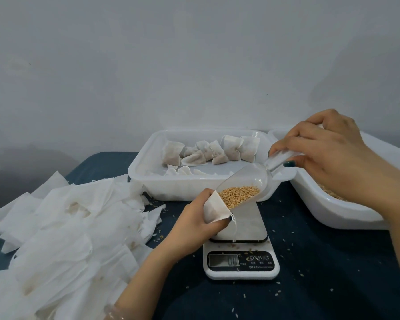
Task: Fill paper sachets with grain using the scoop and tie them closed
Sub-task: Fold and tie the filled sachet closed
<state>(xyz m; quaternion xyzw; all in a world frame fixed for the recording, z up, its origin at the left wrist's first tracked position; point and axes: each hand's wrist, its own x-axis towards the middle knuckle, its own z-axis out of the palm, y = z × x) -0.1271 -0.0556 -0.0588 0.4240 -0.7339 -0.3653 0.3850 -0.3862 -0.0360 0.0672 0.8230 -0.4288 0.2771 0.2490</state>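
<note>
Many empty paper sachets (62, 227) lie heaped at the near left corner of the bench (321, 262), and loose kernels are scattered over its dark cloth. A white scale (240, 271) stands near the middle of the front edge. Above its plate, the left hand (189, 225) pinches one sachet (214, 210) between thumb and fingers, mouth held wide. The clear scoop (247, 181) tilts down with its lip at that mouth and grain (238, 195) lying in it. The right hand (333, 153) grips the scoop's handle. Behind, a tray (134, 167) holds filled sachets (208, 151). A second tray (333, 211) at the right edge holds more grain.
</note>
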